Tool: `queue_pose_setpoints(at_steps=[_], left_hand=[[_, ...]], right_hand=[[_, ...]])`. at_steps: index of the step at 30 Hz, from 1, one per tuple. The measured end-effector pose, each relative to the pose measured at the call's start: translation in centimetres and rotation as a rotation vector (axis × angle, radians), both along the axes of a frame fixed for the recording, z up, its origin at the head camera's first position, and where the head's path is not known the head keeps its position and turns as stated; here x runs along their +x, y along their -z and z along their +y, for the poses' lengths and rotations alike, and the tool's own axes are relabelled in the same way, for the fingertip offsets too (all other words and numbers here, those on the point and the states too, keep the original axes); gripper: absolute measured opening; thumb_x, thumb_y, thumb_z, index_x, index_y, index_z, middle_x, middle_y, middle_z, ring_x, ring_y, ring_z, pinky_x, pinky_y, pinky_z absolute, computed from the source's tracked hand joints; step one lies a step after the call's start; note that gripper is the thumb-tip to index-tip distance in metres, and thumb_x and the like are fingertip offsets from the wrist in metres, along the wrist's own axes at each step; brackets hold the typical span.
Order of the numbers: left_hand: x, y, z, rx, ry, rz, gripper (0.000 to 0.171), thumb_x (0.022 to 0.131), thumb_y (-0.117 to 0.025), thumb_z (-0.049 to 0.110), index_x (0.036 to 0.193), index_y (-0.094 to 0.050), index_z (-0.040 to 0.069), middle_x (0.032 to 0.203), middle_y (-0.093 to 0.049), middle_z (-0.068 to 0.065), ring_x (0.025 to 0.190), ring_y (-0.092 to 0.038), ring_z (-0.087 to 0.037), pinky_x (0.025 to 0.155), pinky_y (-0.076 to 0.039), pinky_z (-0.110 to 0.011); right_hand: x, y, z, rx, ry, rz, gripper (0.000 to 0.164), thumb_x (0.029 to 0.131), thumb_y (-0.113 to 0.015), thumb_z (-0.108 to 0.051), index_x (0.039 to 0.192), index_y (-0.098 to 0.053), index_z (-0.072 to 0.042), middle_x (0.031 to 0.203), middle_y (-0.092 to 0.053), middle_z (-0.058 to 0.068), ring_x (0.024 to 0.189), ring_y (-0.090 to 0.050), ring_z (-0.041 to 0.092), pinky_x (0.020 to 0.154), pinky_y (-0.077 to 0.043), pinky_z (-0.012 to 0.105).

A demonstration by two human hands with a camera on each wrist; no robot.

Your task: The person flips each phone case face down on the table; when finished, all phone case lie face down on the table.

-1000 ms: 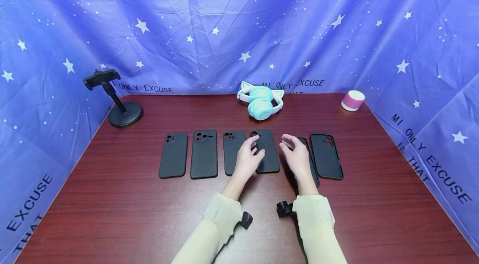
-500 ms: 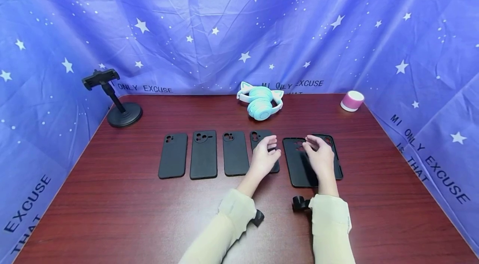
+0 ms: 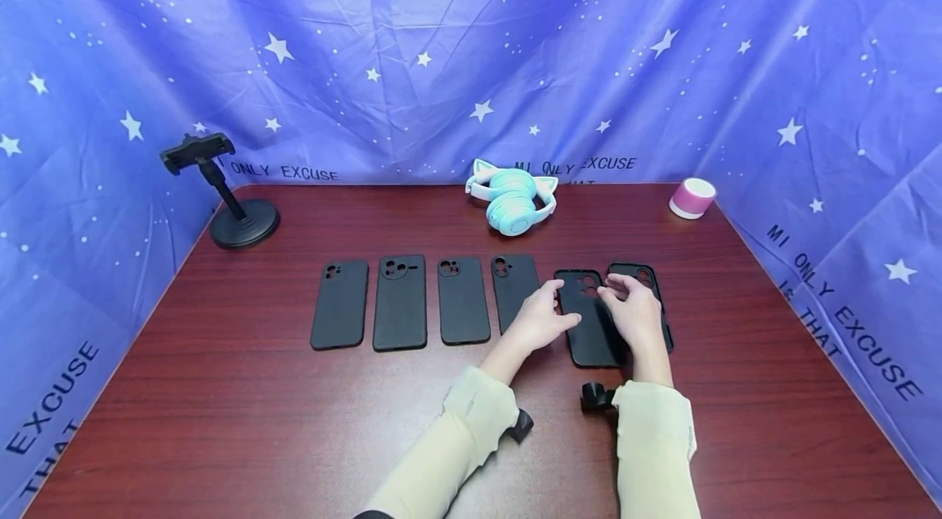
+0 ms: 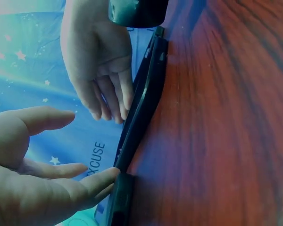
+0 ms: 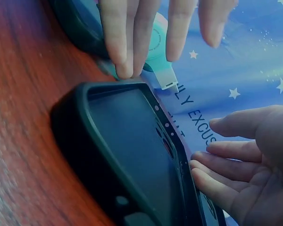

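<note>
Six... several black phone cases lie in a row. My left hand [image 3: 540,321] is at the left long edge of the fifth phone case [image 3: 589,343], which lies hollow side up. In the left wrist view, its fingertips reach the rim of that case [image 4: 146,96], thumb held apart. My right hand [image 3: 634,313] stands at the opposite edge, over the gap to the rightmost case [image 3: 667,327], also hollow side up and partly hidden. The right wrist view has the right fingers [image 5: 226,186] loosely bent right by the rim of the case [image 5: 132,136]. Neither hand grips anything.
Left of the hands lie cases with their backs up, among them one [image 3: 515,286] partly covered by the left hand. Behind are cat-ear headphones [image 3: 513,204], a pink-and-white cylinder [image 3: 693,199] and a black phone stand [image 3: 244,223]. A starry blue cloth [image 3: 412,118] surrounds the table.
Both hands have moved right. The left went from over the fourth case to the fifth case's left edge; the right shifted from over the fifth case to its right edge.
</note>
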State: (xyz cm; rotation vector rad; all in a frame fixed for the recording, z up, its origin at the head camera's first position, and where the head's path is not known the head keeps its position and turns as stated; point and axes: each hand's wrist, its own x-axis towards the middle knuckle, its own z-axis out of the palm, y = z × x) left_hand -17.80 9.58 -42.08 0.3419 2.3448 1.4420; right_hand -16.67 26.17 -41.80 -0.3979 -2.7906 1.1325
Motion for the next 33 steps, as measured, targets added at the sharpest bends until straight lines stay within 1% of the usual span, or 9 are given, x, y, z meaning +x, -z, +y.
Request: queue_pose_setpoints(at_steps=[6,11,14,17,20,24,26,31,33], left_hand=[[0.2,0.1,0.1,0.025,-0.009,0.005,0.059,0.093,-0.063,0.018,0.146,-0.04,0.008,0.145,-0.049,-0.014,0.129,-0.053,-0.026,0.103,-0.048,-0.038],[0.1,0.3,0.3,0.093,-0.052,0.021,0.055,0.094,-0.061,0.013,0.145,-0.041,0.007,0.144,-0.045,-0.012,0.126,-0.055,-0.027,0.102,-0.05,-0.035],[0.0,0.5,0.3,0.128,-0.088,0.008,0.053,0.095,-0.059,0.009,0.145,-0.042,0.008,0.147,-0.042,-0.01,0.128,-0.053,-0.026,0.102,-0.05,-0.033],[-0.1,0.7,0.3,0.176,-0.132,-0.028,0.053,0.094,-0.056,0.004,0.145,-0.042,0.008,0.148,-0.041,-0.01,0.129,-0.052,-0.026,0.102,-0.05,-0.034],[-0.2,0.9,0.2,0.224,-0.181,-0.061,0.054,0.093,-0.057,0.001,0.144,-0.043,0.007,0.145,-0.046,-0.013,0.127,-0.055,-0.027,0.1,-0.051,-0.034],[-0.4,1.0,0.1,0.267,-0.227,-0.074,0.053,0.091,-0.06,0.0,0.141,-0.047,0.005,0.137,-0.055,-0.016,0.124,-0.058,-0.026,0.098,-0.052,-0.032],[-0.5,1.0,0.0,0.295,-0.243,-0.093,0.052,0.09,-0.061,-0.001,0.141,-0.048,0.005,0.136,-0.057,-0.016,0.124,-0.058,-0.026,0.096,-0.054,-0.032],[-0.6,1.1,-0.1,0.4,-0.283,-0.191,0.055,0.09,-0.06,-0.004,0.142,-0.047,0.007,0.136,-0.056,-0.015,0.119,-0.061,-0.026,0.087,-0.058,-0.035],[-0.7,1.3,-0.1,0.432,-0.297,-0.208,0.055,0.09,-0.06,-0.004,0.142,-0.047,0.007,0.135,-0.057,-0.016,0.117,-0.062,-0.026,0.086,-0.058,-0.035]], right_hand=[[-0.1,0.1,-0.1,0.011,-0.006,-0.003,0.04,0.099,-0.052,-0.019,0.133,-0.055,0.002,0.129,-0.062,0.022,0.118,-0.06,0.037,0.105,-0.043,0.051],[-0.4,0.3,-0.1,0.0,0.001,-0.016,0.039,0.1,-0.049,-0.02,0.134,-0.055,-0.001,0.131,-0.06,0.022,0.121,-0.056,0.038,0.105,-0.041,0.052],[-0.5,0.5,-0.2,-0.043,-0.003,-0.03,0.04,0.101,-0.048,-0.021,0.136,-0.053,-0.002,0.134,-0.057,0.023,0.125,-0.053,0.039,0.105,-0.042,0.052],[-0.5,0.7,-0.4,-0.094,-0.011,-0.037,0.041,0.102,-0.047,-0.021,0.138,-0.051,-0.003,0.137,-0.055,0.022,0.128,-0.051,0.038,0.105,-0.042,0.051],[-0.5,0.7,-0.6,-0.137,-0.026,-0.041,0.041,0.102,-0.046,-0.02,0.139,-0.05,-0.003,0.139,-0.054,0.022,0.131,-0.049,0.037,0.106,-0.041,0.051],[-0.6,0.7,-0.9,-0.158,-0.04,-0.047,0.042,0.102,-0.046,-0.02,0.141,-0.048,-0.003,0.141,-0.052,0.021,0.132,-0.048,0.037,0.108,-0.04,0.051],[-0.6,0.7,-1.0,-0.161,-0.045,-0.051,0.043,0.102,-0.045,-0.02,0.142,-0.047,-0.003,0.142,-0.051,0.021,0.132,-0.047,0.037,0.109,-0.04,0.051],[-0.7,0.7,-1.2,-0.165,-0.06,-0.058,0.044,0.103,-0.045,-0.021,0.143,-0.045,-0.004,0.144,-0.05,0.02,0.133,-0.047,0.037,0.109,-0.039,0.051],[-0.7,0.7,-1.2,-0.17,-0.062,-0.056,0.044,0.103,-0.045,-0.021,0.143,-0.045,-0.004,0.144,-0.05,0.019,0.133,-0.046,0.037,0.109,-0.039,0.051]])
